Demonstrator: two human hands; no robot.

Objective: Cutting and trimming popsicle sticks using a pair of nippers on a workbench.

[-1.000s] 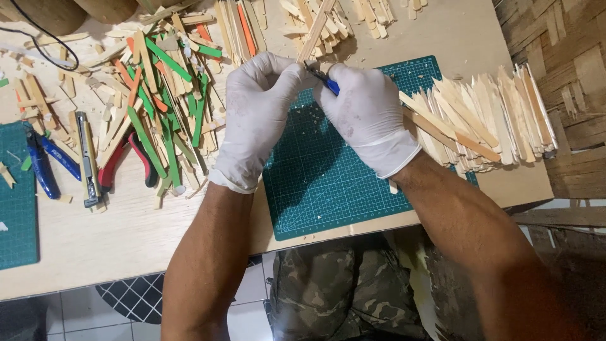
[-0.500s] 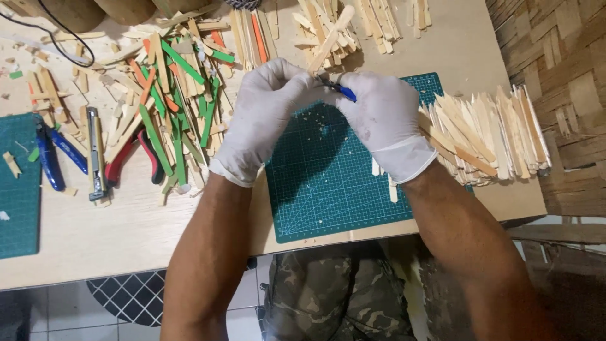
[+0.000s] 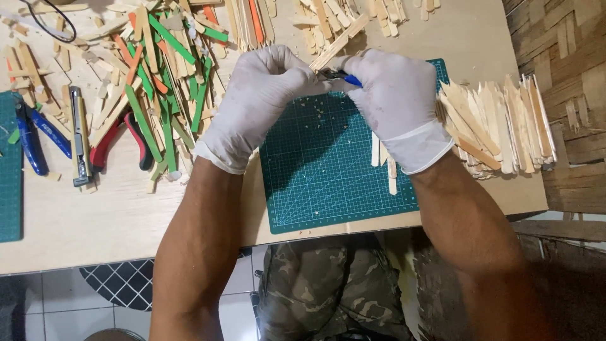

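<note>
Gloved hands at upper centre of frame: left hand [image 3: 262, 104] pinches a thin wooden stick [image 3: 338, 43]; right hand [image 3: 394, 98] closes on a blue-handled cutter [image 3: 344, 77] above the green cutting mat [image 3: 334, 183]. Stick judged light, stiff, splintery; best held near the cut.

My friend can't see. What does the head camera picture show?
Two white-gloved hands, left hand and right hand, hold a wooden stick and a blue-handled tool over a green cutting mat. Piles of plain and coloured sticks lie around.
</note>
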